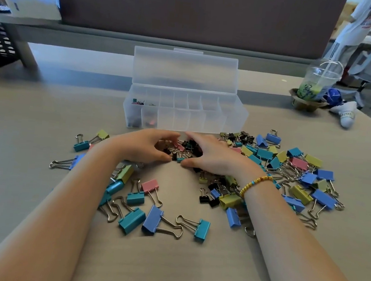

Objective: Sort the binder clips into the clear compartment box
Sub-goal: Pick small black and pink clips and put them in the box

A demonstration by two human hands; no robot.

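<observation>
Both the left hand (143,146) and right hand (212,156) curl their grip around a heap of small, light, stiff black and coloured metal binder clips (180,151); these will likely tangle by their wire handles, so pinch bodies.

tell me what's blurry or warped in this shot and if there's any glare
Head view: wide-angle bend curves the table edges and stretches the forearms; the clips near the hands are sharp, while the cup and background are soft; light is even, shadows faint, with only mild sheen on the box lid.

Head camera looks forward and down, close over the table (48,110).
</observation>
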